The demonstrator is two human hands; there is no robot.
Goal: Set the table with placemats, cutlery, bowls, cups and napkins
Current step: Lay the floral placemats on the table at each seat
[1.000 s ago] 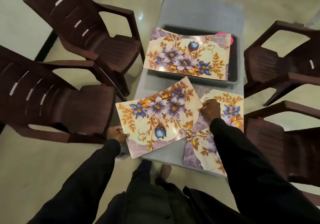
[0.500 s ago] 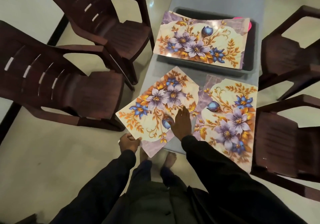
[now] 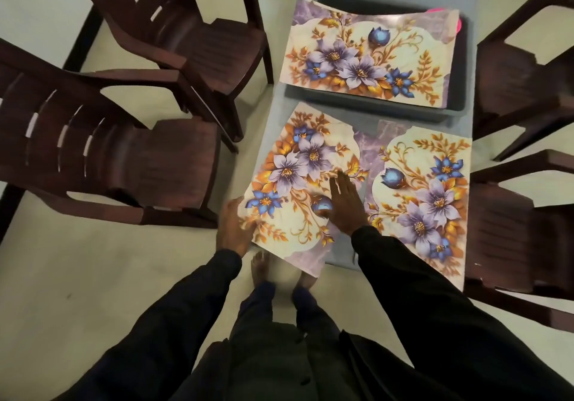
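Note:
Three floral placemats are in view. The left placemat (image 3: pixel 298 164) lies on the near left of the grey table (image 3: pixel 279 59), its near corner hanging over the edge. My left hand (image 3: pixel 233 226) holds its left edge, thumb on top. My right hand (image 3: pixel 344 208) presses flat on the mat with straight fingers. A second placemat (image 3: pixel 425 195) lies beside it on the right. The third placemat (image 3: pixel 369 56) rests on top of a dark tub (image 3: pixel 462 90) further back.
Dark brown plastic chairs stand around the table: two on the left (image 3: pixel 102 158) (image 3: pixel 198 28) and two on the right (image 3: pixel 521 68) (image 3: pixel 521 245). A pink thing (image 3: pixel 459 25) peeks from under the far placemat. My bare feet (image 3: pixel 261 267) stand on the pale floor.
The left placemat has turned from slanted toward lengthwise on the table. My right hand moved off the right mat onto the left mat and now lies flat. My left hand stayed at the mat's edge.

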